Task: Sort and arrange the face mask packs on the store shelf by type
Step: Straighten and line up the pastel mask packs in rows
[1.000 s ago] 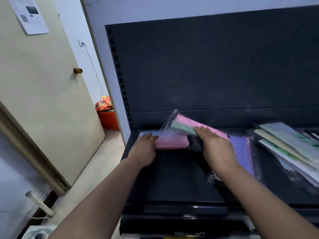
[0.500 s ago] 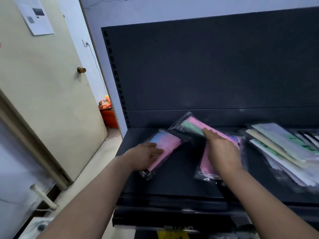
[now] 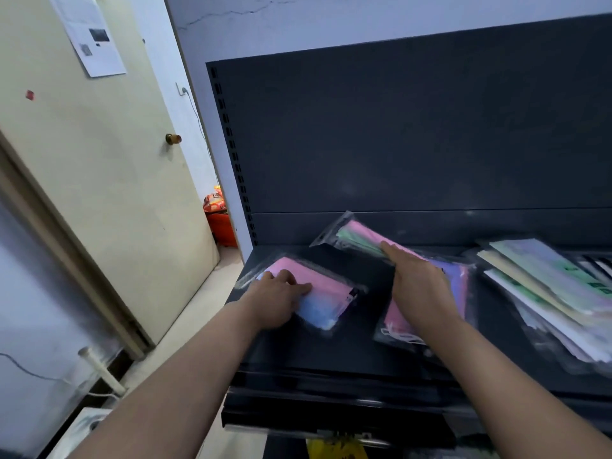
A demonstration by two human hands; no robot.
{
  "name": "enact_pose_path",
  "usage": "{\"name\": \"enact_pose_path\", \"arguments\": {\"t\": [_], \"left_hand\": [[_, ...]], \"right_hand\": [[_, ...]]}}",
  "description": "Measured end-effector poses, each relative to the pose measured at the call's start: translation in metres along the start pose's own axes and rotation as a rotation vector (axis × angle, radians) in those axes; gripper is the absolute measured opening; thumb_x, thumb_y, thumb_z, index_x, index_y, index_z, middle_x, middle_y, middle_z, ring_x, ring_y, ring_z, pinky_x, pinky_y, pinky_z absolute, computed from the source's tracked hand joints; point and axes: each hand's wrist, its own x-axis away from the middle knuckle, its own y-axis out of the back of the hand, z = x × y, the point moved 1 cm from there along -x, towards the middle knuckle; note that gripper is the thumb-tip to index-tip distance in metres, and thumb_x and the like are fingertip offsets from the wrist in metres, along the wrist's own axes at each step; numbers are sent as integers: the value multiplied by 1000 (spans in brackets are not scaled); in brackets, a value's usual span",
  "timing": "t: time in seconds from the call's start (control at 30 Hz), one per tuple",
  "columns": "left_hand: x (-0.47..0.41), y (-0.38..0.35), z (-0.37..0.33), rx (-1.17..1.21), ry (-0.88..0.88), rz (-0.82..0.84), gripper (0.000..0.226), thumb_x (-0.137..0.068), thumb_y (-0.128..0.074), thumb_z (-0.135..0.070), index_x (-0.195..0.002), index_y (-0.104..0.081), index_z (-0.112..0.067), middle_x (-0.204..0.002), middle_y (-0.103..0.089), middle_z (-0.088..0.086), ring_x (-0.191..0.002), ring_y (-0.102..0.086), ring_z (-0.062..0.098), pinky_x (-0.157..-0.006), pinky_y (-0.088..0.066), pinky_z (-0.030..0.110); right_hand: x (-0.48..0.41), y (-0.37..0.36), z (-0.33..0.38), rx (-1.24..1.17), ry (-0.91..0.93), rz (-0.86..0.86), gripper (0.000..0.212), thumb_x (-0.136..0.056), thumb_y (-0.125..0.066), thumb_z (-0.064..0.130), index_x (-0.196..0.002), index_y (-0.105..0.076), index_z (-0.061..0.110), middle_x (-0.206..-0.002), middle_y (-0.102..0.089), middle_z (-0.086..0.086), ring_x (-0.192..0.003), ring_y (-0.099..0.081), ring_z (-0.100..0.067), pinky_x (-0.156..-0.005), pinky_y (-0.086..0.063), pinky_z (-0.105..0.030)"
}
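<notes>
Mask pack [image 3: 331,291] under left hand [image 3: 276,296] lies near left edge of shelf [image 3: 344,354].

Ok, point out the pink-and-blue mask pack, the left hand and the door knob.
pink-and-blue mask pack [image 3: 326,285], head view, pink area.
left hand [image 3: 276,298], head view, back of hand.
door knob [image 3: 173,138], head view, brass face.
</notes>
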Motion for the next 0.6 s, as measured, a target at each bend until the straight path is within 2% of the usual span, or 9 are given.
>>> {"name": "enact_pose_path", "arguments": {"t": [0.07,0.17,0.23,0.33,0.43,0.5,0.6], "left_hand": [[-10,4,-12,-85,23,-32,60,-97,-38,-47,-151,-17,-37,-150,-33,4,-128,-38,36,-105,-34,45],[-26,1,-17,11,35,-73,59,-95,-40,-53,-149,-22,-38,-150,-35,3,-133,-34,34,-110,-28,50],[-36,-6,-14,115,25,-90,51,-96,-41,-48,-145,-31,-40,-148,-36,4,-134,-33,32,-111,-29,53],[-52,-11,-12,153,36,-107,49,-98,-39,-44,-146,-31,-38,-148,-36,5,-134,-33,30,-109,-32,55],[-59,-7,-9,297,116,-172,51,-100,-39,-37,-148,-30,-26,-150,-36,7,-135,-34,31,-110,-32,49],[-51,1,1,631,284,-337,47,-101,-37,-26,-147,-32,-14,-147,-42,13,-134,-40,32,-107,-36,42],[-24,19,24,927,522,-685,30,-101,-35,-15,-128,-48,-6,-125,-57,20,-116,-53,36,-86,-39,38]], "right_hand": [[-1,3,-1,-18,-22,-100,66,-57,-73,-13,-119,-66,9,-93,-74,-11,-73,-72,-23,-52,-49,-21],[-5,-1,-8,-119,-36,-139,67,-76,-48,-14,-135,-53,18,-117,-67,-15,-94,-66,-37,-72,-50,-36],[-7,-3,-13,-103,-34,-181,67,-79,-47,-12,-137,-50,22,-125,-64,-11,-102,-63,-36,-78,-49,-37],[-7,0,-16,-122,-13,-225,67,-80,-47,-11,-137,-50,25,-134,-58,-4,-111,-61,-30,-86,-48,-34],[-4,0,-12,-154,28,-267,67,-77,-48,-13,-134,-55,21,-132,-59,-5,-112,-62,-29,-88,-49,-33],[-6,-9,-7,-146,81,-244,67,-72,-51,-15,-130,-59,18,-127,-63,-8,-109,-64,-29,-87,-52,-35],[-12,-31,10,-107,196,-171,71,-61,-59,-16,-123,-64,18,-121,-67,-5,-106,-67,-24,-87,-54,-37]]}}
